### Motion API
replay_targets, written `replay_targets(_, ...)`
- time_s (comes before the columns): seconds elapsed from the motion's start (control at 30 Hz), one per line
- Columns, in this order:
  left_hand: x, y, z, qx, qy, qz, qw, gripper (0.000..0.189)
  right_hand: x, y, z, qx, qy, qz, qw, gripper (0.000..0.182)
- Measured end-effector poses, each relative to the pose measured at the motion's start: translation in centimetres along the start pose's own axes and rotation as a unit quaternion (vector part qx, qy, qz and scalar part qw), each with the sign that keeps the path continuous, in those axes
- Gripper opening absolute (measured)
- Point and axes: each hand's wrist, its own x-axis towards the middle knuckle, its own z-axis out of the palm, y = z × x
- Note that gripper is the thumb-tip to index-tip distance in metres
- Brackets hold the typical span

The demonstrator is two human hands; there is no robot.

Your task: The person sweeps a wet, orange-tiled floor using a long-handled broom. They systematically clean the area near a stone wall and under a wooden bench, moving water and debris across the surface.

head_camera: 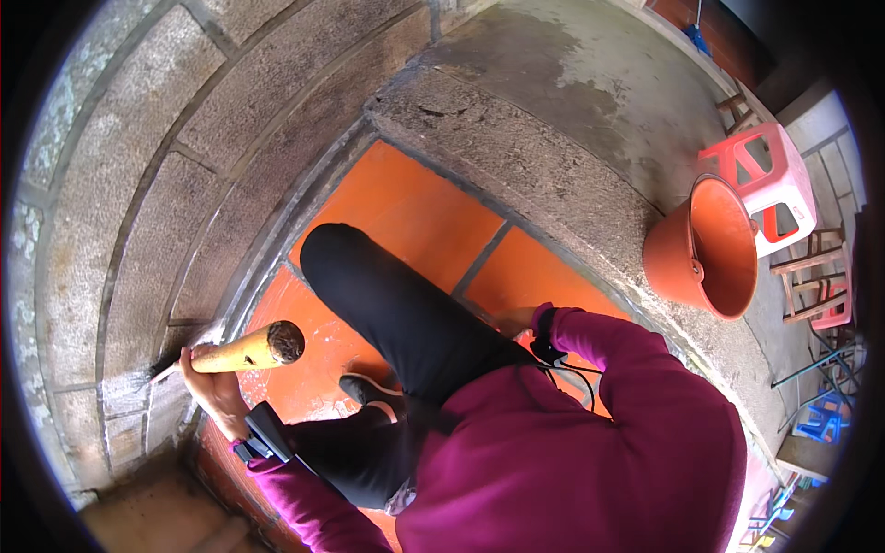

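Observation:
My left hand (220,397) is wrapped around a thick yellow handle (242,350), which looks like bamboo or wood. Its dark, rough end faces up towards me. The handle's other end points at the stone wall (145,269), low down by the floor; a dark tip shows there, but its kind is unclear. Around that tip the wall looks wet and pale. My right hand (513,321) is beside my right thigh, over the orange tile floor (553,269). Thigh and sleeve hide most of its fingers, so whether it holds anything does not show.
A stone step (484,131) borders the tiles. On it stand an orange bucket (667,252) and a pink-and-white plastic stool (788,173). Wooden chairs (816,269) and a small blue stool (823,418) are farther right. Wet streaks with foam mark the tiles by the wall.

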Motion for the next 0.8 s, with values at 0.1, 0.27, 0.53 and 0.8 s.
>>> replay_targets(0.1, -0.3, 0.4, -0.2, -0.022, 0.01, 0.022, 0.999, 0.026, -0.4, 1.6, 0.9, 0.086, 0.024, -0.046, 0.995, 0.031)
replay_targets(0.27, -2.4, 1.2, -1.6, 0.103, -0.011, 0.086, 0.991, 0.022, -2.2, -0.3, -0.3, 0.196, -0.003, 0.049, 0.979, 0.03)
replay_targets(0.53, 1.4, 0.1, -6.4, -0.125, -0.047, 0.102, 0.986, 0.011, 3.9, -1.0, -1.0, 0.061, -0.069, 0.025, 0.995, 0.031)
replay_targets(0.8, 5.9, 2.2, -7.4, -0.112, 0.118, 0.115, 0.98, 0.013, 5.3, -0.3, 0.3, 0.027, -0.128, 0.034, 0.991, 0.031)
